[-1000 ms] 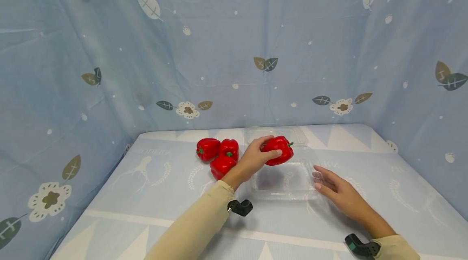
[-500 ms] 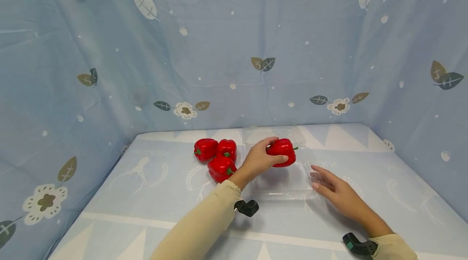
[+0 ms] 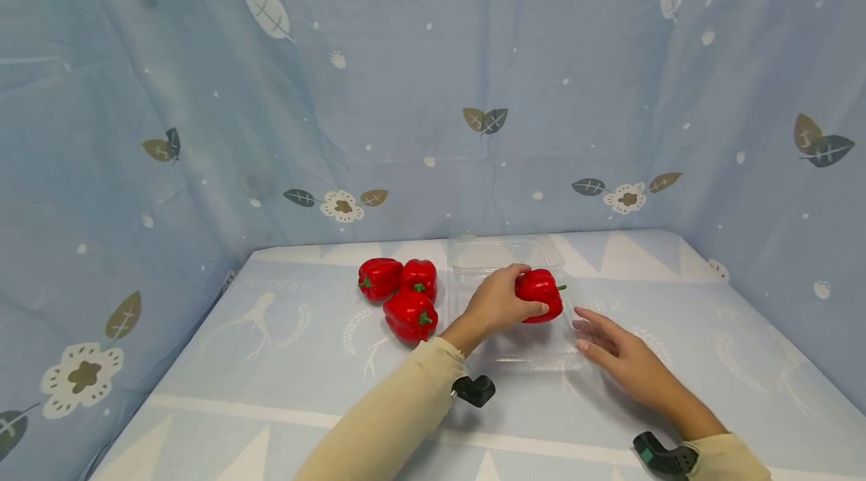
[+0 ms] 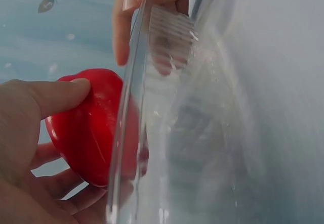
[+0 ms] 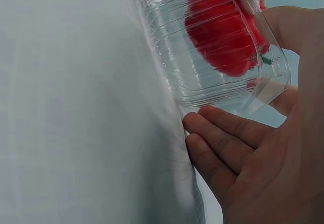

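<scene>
A glossy red bell pepper (image 3: 541, 294) with a green stem is gripped between the thumb and fingers of my left hand (image 3: 492, 307). The hand holds it over the clear plastic clamshell container (image 3: 510, 359), whose lid (image 3: 504, 252) lies folded back at the far side. In the left wrist view, the container's wall partly covers the pepper (image 4: 86, 128). At the container's right end is my right hand (image 3: 632, 361), thumb and fingers spread apart. The right wrist view shows its extended fingers (image 5: 228, 135) right by the bottom corner of the container.
Left of the container, three more red bell peppers (image 3: 406, 301) sit in a cluster on the patterned tablecloth (image 3: 271, 361). Blue printed curtains (image 3: 433, 90) rise behind the table and along its sides.
My left hand has moved right and slightly toward me with the bell pepper, bringing it over the container's base. My right hand has stayed at the container's right end.
</scene>
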